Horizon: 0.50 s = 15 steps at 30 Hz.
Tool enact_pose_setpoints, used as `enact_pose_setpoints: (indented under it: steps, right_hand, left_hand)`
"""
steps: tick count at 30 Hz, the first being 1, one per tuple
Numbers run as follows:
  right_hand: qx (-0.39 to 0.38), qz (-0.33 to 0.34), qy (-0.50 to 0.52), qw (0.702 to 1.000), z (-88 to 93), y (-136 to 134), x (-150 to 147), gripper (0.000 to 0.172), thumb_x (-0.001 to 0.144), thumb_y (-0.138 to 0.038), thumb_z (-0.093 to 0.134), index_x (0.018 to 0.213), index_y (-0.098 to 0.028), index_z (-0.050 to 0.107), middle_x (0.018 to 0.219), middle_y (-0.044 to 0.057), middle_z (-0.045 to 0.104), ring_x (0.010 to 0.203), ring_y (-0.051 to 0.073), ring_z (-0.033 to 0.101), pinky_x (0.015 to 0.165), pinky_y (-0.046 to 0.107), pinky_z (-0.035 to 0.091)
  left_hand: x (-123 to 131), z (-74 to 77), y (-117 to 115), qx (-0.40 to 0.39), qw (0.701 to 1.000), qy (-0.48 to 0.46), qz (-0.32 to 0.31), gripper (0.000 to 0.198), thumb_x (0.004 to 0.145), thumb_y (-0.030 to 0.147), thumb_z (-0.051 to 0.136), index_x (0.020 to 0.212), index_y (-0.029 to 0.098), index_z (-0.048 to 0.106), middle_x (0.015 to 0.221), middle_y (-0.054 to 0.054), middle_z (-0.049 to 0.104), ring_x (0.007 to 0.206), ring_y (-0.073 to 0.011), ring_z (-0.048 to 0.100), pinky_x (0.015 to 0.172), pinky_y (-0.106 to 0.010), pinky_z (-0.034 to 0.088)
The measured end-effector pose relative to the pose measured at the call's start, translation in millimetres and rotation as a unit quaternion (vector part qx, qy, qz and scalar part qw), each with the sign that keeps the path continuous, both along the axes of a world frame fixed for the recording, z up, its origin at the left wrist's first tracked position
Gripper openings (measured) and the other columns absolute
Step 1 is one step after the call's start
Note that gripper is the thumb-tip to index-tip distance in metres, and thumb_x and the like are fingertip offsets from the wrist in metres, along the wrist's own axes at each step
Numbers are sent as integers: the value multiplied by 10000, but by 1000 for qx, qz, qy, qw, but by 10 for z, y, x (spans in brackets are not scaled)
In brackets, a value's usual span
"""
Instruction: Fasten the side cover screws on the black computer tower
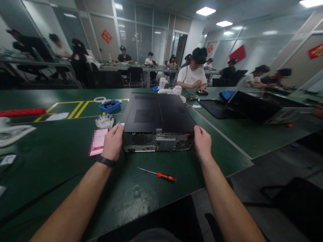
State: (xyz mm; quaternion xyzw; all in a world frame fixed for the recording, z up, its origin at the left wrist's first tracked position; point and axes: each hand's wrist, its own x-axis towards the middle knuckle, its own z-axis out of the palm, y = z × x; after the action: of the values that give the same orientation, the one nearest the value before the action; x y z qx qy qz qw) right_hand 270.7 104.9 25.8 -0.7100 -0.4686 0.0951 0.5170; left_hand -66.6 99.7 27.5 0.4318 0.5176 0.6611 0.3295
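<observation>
A black desktop computer case (174,112) lies on its side on the green table, its back panel with vents and ports facing me. My left hand (113,141), with a dark band at the wrist, grips the near left corner of the case. On the near right corner, my right hand (202,141) has its fingers closed around the edge. Both hands' fingertips are partly hidden by the case. Between my forearms lies a screwdriver (166,176) with an orange and black handle, its shaft pointing left. Beside my left hand is a pink-and-red booklet or card (98,143).
White gloves (104,121) and a blue bin (110,106) stand left of the case. A roll of tape (100,99) is behind them. Another opened black case (254,106) sits at the right. Across the table a person in a white shirt (193,79) handles a small dark object.
</observation>
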Motion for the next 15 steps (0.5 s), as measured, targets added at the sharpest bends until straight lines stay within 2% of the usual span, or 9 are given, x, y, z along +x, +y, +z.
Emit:
enact_pose_setpoints:
  steps: [5, 11, 15]
  right_hand:
    - [1, 4, -2, 1000, 20, -114, -23, 608, 907, -660, 458, 1163, -204, 768, 1135, 123, 783, 1023, 307, 692, 883, 370, 495]
    - [2, 5, -5, 1000, 11, -181, -17, 617, 906, -653, 452, 1165, -189, 765, 1111, 127, 788, 1010, 308, 700, 889, 375, 507]
    - [3, -1, -11, 1000, -5, -147, 3, 589, 899, -632, 473, 1141, -185, 771, 1089, 124, 791, 999, 307, 703, 894, 378, 508]
  left_hand:
    - [-19, 9, -88, 1, 1000, -15, -1, 396, 870, 413, 648, 1159, 160, 741, 1144, -74, 772, 1279, -246, 620, 1175, -427, 434]
    - [-75, -109, -206, -10, 1000, -1, 6, 463, 882, 476, 639, 1217, 167, 722, 1267, -101, 732, 1241, -272, 649, 1120, -457, 492]
    - [-85, -180, -253, -1, 999, 33, 18, 523, 912, 512, 604, 1289, 160, 690, 1328, -119, 704, 1280, -285, 629, 1133, -488, 477]
